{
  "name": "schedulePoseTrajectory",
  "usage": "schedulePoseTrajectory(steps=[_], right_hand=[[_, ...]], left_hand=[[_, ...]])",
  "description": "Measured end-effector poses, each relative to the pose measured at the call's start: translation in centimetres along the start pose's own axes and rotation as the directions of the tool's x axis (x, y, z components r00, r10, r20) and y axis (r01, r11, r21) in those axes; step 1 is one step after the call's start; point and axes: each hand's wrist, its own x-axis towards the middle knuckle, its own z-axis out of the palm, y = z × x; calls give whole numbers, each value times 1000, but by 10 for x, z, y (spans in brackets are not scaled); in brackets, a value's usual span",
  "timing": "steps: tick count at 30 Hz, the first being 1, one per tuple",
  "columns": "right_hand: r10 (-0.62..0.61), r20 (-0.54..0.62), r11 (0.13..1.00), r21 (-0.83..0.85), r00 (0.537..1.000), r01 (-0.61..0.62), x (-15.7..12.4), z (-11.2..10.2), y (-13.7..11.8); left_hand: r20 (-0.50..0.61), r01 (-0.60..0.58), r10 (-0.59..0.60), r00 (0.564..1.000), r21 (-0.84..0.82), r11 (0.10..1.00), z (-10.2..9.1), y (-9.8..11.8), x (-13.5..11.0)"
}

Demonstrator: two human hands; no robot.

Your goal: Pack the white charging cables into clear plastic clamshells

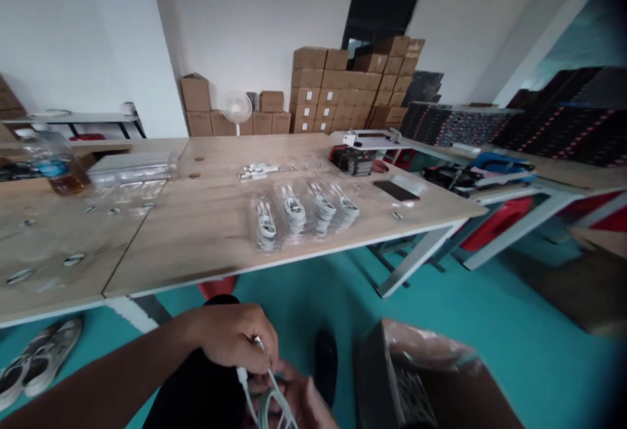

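My left hand (240, 337) is closed, pinching a white charging cable (277, 393) near its plug ends above my lap. One connector sticks out below the fingers. Lower down, my right hand (311, 399) curls around the looped part of the same cable; it is partly cut off by the bottom edge and a little blurred. On the table (196, 239) ahead, several stacks of coiled white cables in clear bags (294, 213) stand in a row near the front edge. Behind them lies a small pile of white cable pieces (258, 171).
An open carton (372, 377) lined with plastic stands on the floor at lower right, white cables inside. On the table are a dark flat phone-like slab (396, 190), a bottle (59, 168) and clear plastic bags (132, 168). Shoes (53, 357) lie at lower left.
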Motion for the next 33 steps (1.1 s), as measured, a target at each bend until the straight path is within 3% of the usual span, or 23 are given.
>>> schedulePoseTrajectory(steps=[1,2,4,5,7,8,9,10,12,14,16,20,24,26,30,33], right_hand=[[79,128,996,-56,989,-72,-5,5,-1],[116,161,988,-123,980,-97,-10,8,0],[97,79,980,-184,992,-81,-14,10,5],[43,-10,984,-175,999,-44,-14,9,9],[-84,-195,989,-137,977,58,-10,4,15],[-144,-274,985,-133,951,111,-6,1,16],[-189,-333,979,-139,924,150,-3,-2,17],[-220,-377,973,-149,900,176,0,-5,17],[-245,-431,967,-174,868,187,4,-8,15],[-247,-460,966,-189,853,178,6,-10,14],[-255,-467,963,-201,846,179,7,-10,15],[-259,-476,962,-207,840,180,9,-9,17],[-279,-505,958,-207,817,199,8,-4,11],[-294,-511,954,-214,808,211,4,0,7],[-217,-503,974,-173,836,149,-1,3,3],[-240,-570,968,-85,786,235,0,-3,1]], left_hand=[[10,32,-32,999,-32,999,13,-14,9],[-28,62,-64,998,-65,996,24,-31,18],[-220,87,-122,968,-160,983,41,-64,33],[-356,76,-154,922,-222,972,47,-79,39],[-565,28,-240,789,-357,934,61,-102,45],[-611,11,-286,738,-413,911,69,-110,46],[-618,7,-326,716,-460,888,78,-116,45],[-593,15,-353,724,-498,867,88,-120,45],[-489,44,-373,789,-561,827,109,-124,43],[-370,42,-359,857,-643,765,127,-125,43],[-301,-5,-321,898,-735,678,139,-124,44],[-245,-83,-329,912,-895,437,145,-120,48],[-111,-19,-400,910,-974,225,145,-119,46],[-44,22,-371,928,-985,170,147,-119,44],[50,88,-290,956,-989,121,150,-121,39],[80,102,-276,958,-993,65,149,-121,38]])
